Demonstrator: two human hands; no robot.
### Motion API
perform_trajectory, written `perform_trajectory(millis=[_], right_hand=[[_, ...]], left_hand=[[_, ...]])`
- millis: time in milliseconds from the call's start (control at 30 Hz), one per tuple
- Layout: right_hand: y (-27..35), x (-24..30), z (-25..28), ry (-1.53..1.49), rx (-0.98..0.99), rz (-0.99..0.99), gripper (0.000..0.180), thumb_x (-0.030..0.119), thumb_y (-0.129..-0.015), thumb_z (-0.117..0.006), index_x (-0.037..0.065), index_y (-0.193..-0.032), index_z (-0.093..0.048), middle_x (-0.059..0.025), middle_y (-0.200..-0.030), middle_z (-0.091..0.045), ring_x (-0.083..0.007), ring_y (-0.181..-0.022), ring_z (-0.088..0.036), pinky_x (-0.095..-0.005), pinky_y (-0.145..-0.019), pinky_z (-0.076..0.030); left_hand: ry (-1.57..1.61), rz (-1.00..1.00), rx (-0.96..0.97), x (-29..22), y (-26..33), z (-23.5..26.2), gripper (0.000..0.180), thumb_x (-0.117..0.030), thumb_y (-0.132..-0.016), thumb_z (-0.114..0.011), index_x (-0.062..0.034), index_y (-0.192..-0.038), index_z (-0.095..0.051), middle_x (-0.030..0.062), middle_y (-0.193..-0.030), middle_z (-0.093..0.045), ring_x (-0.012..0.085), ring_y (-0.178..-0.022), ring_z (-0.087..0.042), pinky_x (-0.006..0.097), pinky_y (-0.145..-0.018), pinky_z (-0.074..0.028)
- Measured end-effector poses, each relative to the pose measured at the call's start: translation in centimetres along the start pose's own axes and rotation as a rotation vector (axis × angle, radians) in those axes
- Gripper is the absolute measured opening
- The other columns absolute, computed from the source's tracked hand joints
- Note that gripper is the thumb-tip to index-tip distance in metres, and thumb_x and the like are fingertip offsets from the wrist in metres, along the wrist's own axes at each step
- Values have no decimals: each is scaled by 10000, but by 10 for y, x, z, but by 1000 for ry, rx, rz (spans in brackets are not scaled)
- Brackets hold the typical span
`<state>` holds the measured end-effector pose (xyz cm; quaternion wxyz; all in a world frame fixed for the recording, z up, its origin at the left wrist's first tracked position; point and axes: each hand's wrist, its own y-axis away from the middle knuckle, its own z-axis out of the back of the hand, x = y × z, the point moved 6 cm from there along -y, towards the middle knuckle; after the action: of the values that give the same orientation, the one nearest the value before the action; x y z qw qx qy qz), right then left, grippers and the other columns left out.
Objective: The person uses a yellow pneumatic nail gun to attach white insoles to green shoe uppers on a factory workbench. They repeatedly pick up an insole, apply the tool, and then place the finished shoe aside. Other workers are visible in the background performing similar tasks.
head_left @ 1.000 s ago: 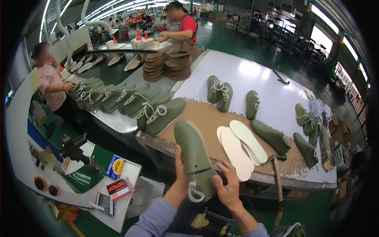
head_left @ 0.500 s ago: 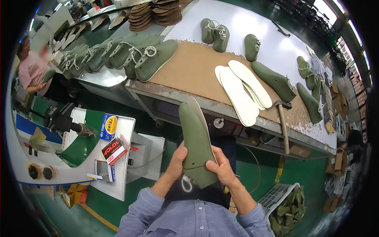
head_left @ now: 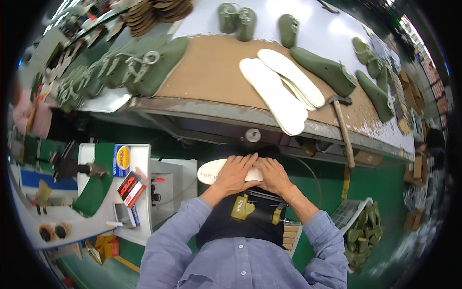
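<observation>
A cream insole [head_left: 210, 171] lies sole side up across my lap, its rounded end pointing left. My left hand [head_left: 233, 174] grips its middle, fingers over the top and thumb along the near edge. My right hand [head_left: 274, 177] is closed over the right end, its fingers meeting the left hand's. The shoe last under the insole is hidden by the insole and my hands. Just below my hands, an olive-yellow pistol-shaped tool [head_left: 242, 207] rests on my dark-clothed lap.
Ahead, a workbench [head_left: 211, 72] carries loose white insoles [head_left: 274, 98], green shoe lasts [head_left: 325, 72] and a hammer [head_left: 344, 127] overhanging its edge. A row of lasts [head_left: 156, 67] stands left. A machine table [head_left: 139, 231] holds small boxes. A grey basket [head_left: 347, 212] of lasts is right.
The shoe last, upright with its green side showing, has been turned over and laid sideways, insole up. Both hands have shifted onto the insole. My view has tilted downward.
</observation>
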<state>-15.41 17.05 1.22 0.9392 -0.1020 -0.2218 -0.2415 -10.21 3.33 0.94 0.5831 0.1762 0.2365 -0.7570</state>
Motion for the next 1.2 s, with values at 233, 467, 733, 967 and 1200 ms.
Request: perform_trajectory(millis=[233,467,733,967,1200], right_hand=[[103,10,-3,-250,-193,-465,590,161,-801,-833,27,-1306,-560,-153,-1092,-673,-357,-1013,-658,-456,-877,-543],[115,77,-65,-10,178,-329,686,275,-865,-771,21,-1447,-511,-157,-1049,-673,-303,-934,-675,-420,-846,-538],[149,64,20,-675,219,-801,942,539,-896,-716,-16,-1557,-338,-354,-1346,-599,-500,-1240,-601,-494,-1036,-493],[168,45,43,-810,-325,-802,1087,840,-870,-546,-59,-1475,-469,-282,-1200,-700,-404,-1133,-698,-440,-960,-537],[136,34,27,-756,-250,-760,1042,805,-860,-594,-80,-1403,-503,-303,-1130,-706,-448,-1068,-709,-455,-902,-551]], left_hand=[[-133,-21,87,-20,-20,-12,805,-522,-820,-759,-40,-1423,-532,108,-1394,-608,295,-1084,-587,445,-945,-419],[-135,-74,113,-33,-32,-20,761,-487,-806,-777,-61,-1395,-552,109,-1356,-619,300,-1038,-592,441,-914,-424],[-215,-118,92,-35,-29,-25,800,-482,-781,-808,-89,-1428,-548,111,-1245,-628,297,-1013,-584,442,-894,-422],[-174,-98,134,-38,-30,-27,812,-467,-763,-825,-104,-1433,-544,106,-1168,-622,285,-1012,-584,439,-883,-423],[-172,-111,113,-39,-30,-29,806,-463,-755,-827,-110,-1425,-553,98,-1119,-622,278,-982,-594,428,-851,-419]])
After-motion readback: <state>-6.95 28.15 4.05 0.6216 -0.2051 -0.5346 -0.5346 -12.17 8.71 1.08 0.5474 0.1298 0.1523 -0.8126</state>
